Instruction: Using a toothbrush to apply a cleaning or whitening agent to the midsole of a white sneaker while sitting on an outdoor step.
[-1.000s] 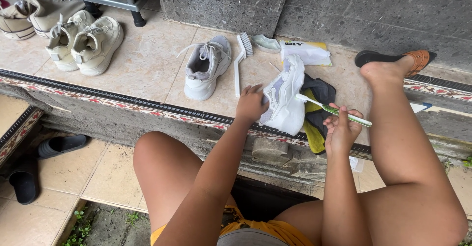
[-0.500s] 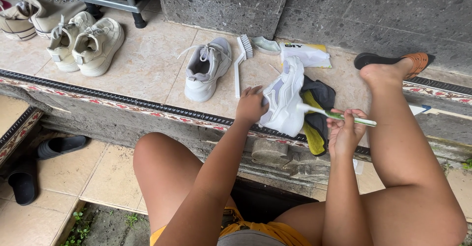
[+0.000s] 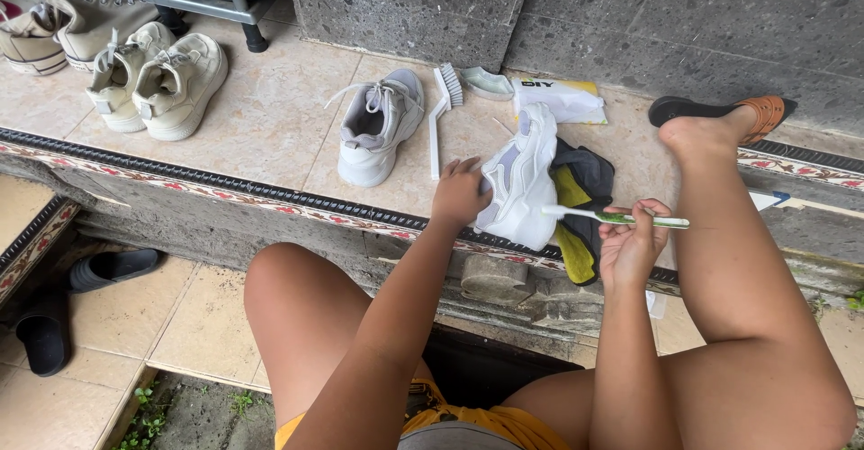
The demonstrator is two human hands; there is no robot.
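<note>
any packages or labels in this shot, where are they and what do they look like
Pouch: one soft package, lying flat on the tiled ledge by the stone wall, just behind the white shoe that the left hand steadies. Roughly rectangular, white with a yellow strip along its top edge and dark print.
No signs or screens in view.

The sneaker [image 3: 522, 180] being held is white with pale grey panels, lying on a black and yellow cloth [image 3: 580, 198]. The toothbrush [image 3: 616, 219] is green and white. The tiled ledge [image 3: 270, 117] is beige, edged with a red floral border.
</note>
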